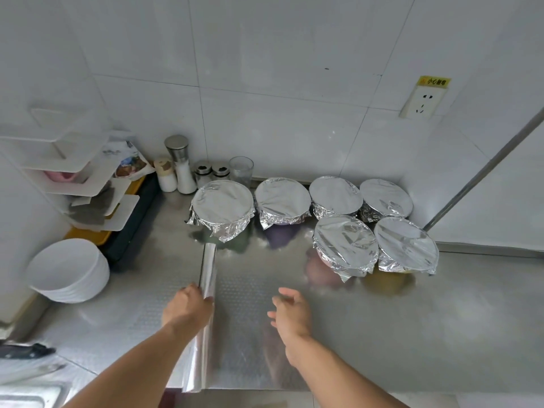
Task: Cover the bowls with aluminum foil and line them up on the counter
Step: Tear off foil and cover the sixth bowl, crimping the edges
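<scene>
Bare counter right of the foil roll; foil-covered bowls behind, stacked white bowls left.

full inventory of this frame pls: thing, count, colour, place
foil-covered bowls: 6, silver, back right of counter, four behind, two in front
foil roll: 1, silver, counter centre, sheet drawn out to its right
counter: 1, steel
stacked bowls: 1 stack, white, left
shakers and grinder: several, white and steel, back wall
glass: 1, clear, behind the bowls
rack: 1, white, left corner
socket: 1, white, wall right
left hand: grips the roll
right hand: open, over the sheet
</scene>
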The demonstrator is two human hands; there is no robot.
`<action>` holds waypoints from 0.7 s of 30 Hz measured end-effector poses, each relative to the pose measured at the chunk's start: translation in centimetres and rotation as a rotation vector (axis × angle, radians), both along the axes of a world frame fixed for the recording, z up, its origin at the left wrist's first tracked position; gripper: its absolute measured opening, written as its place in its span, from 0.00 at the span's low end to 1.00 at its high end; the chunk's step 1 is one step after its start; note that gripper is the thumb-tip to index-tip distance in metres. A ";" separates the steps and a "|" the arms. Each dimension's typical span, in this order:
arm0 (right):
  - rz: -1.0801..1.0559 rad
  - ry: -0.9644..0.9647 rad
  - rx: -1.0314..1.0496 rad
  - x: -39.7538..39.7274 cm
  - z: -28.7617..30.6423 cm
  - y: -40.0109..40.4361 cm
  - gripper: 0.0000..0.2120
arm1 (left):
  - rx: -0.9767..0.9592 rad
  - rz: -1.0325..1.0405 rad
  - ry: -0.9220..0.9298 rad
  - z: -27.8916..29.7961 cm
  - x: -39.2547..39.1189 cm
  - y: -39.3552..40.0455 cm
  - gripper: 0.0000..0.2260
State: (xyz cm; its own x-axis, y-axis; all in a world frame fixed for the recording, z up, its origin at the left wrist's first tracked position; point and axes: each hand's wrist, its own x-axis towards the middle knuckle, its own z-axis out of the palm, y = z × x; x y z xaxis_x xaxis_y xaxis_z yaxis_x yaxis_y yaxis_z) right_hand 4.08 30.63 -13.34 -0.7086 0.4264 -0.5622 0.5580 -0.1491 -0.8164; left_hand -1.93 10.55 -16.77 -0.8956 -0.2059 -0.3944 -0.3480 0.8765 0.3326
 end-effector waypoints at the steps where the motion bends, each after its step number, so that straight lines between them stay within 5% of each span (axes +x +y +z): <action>1: 0.009 0.000 0.007 -0.1 -0.2 0.1 0.10 | 0.010 0.009 0.002 -0.2 -0.7 0.3 0.16; 15: 0.012 -0.010 0.105 1.2 -0.6 4.6 0.12 | 0.042 0.081 0.039 -0.8 -6.4 1.2 0.15; 21: 0.029 -0.020 0.106 1.3 0.9 5.0 0.12 | 0.012 0.063 -0.010 -0.5 -6.0 0.3 0.24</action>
